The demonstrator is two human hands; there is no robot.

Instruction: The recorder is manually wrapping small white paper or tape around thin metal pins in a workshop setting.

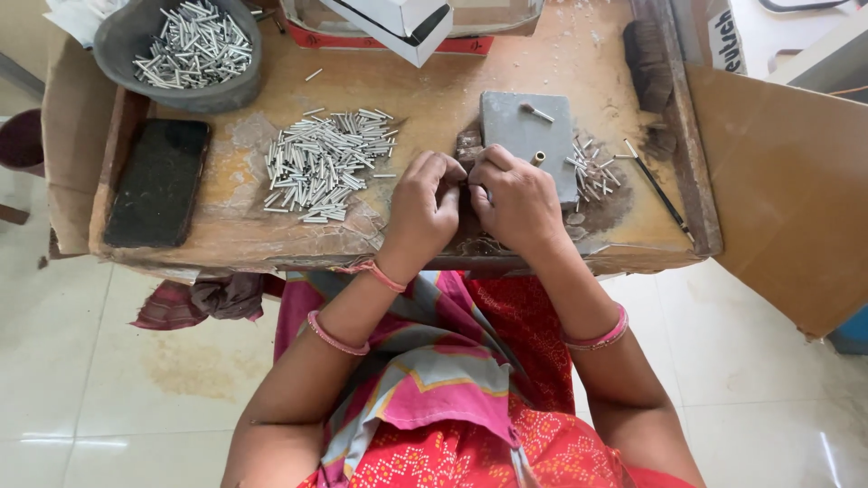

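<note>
A black phone (158, 181) is lying far to the left of the hands, with a grey bowl (185, 54) of metal pins above it. A loose pile of pins (324, 163) is sitting just left of the left hand (423, 210). Both hands are curling together, fingertips meeting; whatever they are pinching is hidden. The right hand (517, 201) is resting against the grey block (529, 136), with scattered pins (592, 167) lying just right of it.

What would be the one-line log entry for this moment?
left hand and right hand: together, fingertips meeting | beside grey block | metal tube pile left of hands
</note>
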